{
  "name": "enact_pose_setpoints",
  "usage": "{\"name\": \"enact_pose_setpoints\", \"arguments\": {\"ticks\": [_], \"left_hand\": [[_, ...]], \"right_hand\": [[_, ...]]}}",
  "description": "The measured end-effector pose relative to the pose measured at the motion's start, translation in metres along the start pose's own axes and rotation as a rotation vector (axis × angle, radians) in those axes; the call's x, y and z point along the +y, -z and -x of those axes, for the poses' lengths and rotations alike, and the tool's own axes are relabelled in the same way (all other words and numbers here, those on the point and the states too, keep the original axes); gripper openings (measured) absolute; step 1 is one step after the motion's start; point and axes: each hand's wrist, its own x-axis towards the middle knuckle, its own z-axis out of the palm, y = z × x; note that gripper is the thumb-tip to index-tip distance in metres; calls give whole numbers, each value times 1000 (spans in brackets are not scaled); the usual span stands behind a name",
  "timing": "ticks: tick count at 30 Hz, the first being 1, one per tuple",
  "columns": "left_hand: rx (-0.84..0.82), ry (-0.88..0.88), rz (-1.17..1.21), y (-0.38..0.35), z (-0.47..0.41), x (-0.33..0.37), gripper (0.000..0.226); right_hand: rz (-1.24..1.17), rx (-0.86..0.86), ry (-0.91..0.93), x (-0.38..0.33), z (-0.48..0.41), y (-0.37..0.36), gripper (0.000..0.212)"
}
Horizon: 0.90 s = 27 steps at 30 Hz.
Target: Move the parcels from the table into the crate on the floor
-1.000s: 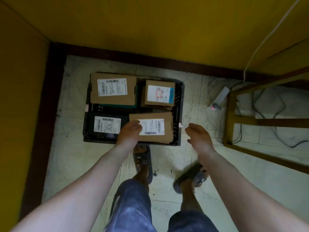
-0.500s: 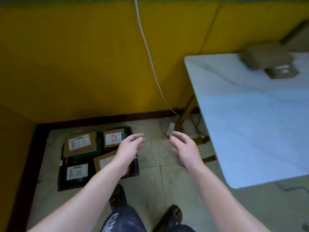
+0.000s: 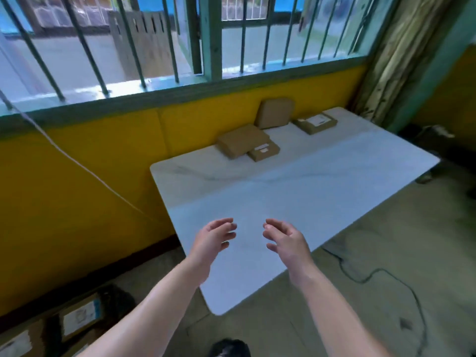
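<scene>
Turning back from crate (image 3: 114, 296), now sitting low behind left hand (image 3: 213, 240); last parcel delivered there, both hands coming up bare over table (image 3: 257, 202). Left hand and right hand (image 3: 286, 240) hovering side by side, palms facing inward, fingers loosely spread, gripping nothing. Remaining parcels (image 3: 242, 144) lying well ahead of fingertips, along far edge. Next fetch probably needing long forward reach.
</scene>
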Motion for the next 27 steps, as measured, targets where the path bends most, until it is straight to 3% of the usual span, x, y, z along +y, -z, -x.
{"name": "enact_pose_setpoints", "arguments": {"ticks": [10, 20, 27], "left_hand": [[-161, 20, -34, -174, -108, 16, 18], [-117, 97, 48, -337, -255, 63, 17], [-31, 95, 65, -394, -327, 89, 17]], "right_hand": [[36, 137, 27, -23, -115, 145, 10], [167, 172, -97, -71, -274, 288, 16], [141, 89, -165, -93, -373, 325, 13]]}}
